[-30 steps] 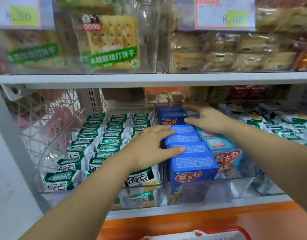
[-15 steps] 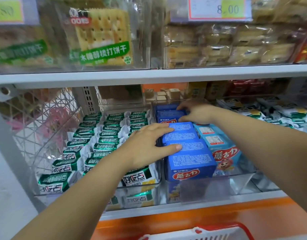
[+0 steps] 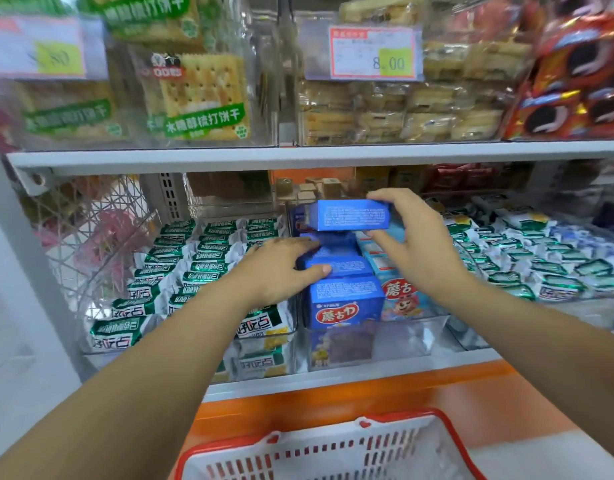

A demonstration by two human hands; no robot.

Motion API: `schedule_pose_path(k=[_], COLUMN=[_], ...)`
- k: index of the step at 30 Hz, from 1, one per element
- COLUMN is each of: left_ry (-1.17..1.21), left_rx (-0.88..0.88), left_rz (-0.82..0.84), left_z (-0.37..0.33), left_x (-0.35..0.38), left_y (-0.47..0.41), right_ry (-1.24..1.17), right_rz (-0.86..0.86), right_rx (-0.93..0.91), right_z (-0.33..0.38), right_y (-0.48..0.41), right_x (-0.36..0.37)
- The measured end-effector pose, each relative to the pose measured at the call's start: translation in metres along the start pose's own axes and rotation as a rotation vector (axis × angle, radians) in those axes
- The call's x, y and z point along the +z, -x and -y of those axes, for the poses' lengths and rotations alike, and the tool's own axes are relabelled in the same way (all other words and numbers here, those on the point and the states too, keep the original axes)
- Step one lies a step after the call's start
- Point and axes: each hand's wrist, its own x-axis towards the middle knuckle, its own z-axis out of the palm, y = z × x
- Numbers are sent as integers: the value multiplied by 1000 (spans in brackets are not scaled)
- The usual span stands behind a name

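Our right hand (image 3: 412, 244) grasps a blue box (image 3: 352, 214), thumb beneath and fingers over its top. We hold it above the back of the row of blue boxes (image 3: 345, 299), clear of them, and its fine white print is too small to read. Our left hand (image 3: 281, 271) lies released and flat on that row, fingers straight across the box tops.

Nearest us is a white basket (image 3: 333, 452) with a red rim. Beyond it the row stands in a clear bin (image 3: 409, 341), and its front box reads "蘑古力" in white on a red patch. Just beside it on the right, pale blue boxes (image 3: 402, 292) show "蘑古" above a cartoon face. On the left, green-and-white packets (image 3: 194, 268) fill the next bin, the front ones reading "好吃点". Farther right lie white packets (image 3: 540, 258) with teal and blue print, too blurred for us to read.

On the upper shelf (image 3: 298, 155) we see cracker packs (image 3: 201, 98) banded "木糖醇梳打饼干". A price tag (image 3: 374, 53) there is marked "8.00". At the far right are red packs (image 3: 575, 81) picturing dark sandwich biscuits.
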Motion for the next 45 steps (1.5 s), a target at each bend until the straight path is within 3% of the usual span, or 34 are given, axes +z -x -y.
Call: schedule_pose_path(k=[6, 11, 18, 22, 27, 29, 35, 39, 45], left_ry=[118, 310, 120, 247, 898, 1017, 941, 1084, 1253], left_rx=[-19, 102, 242, 217, 120, 90, -5, -78, -145], left_rz=[-229, -467, -606, -574, -388, -337, -298, -299, -146], left_z=[-22, -47, -59, -50, -25, -20, -4, 4, 0], left_x=[-13, -28, -33, -28, -2, 5, 21, 30, 41], left_y=[46, 103, 148, 158, 166, 168, 162, 159, 160], right_ry=[16, 89, 164, 18, -177, -281, -531, -691, -722], right_rz=[-30, 5, 51, 162, 415, 461, 342, 259, 216], right_rx=[-13, -127, -360, -259, 62, 165, 256, 269, 267], right_z=[21, 47, 96, 108, 78, 66, 65, 70, 85], right_y=[18, 30, 48, 57, 75, 85, 98, 95, 107], right_x=[-33, -52, -63, -68, -60, -55, -53, -61, -59])
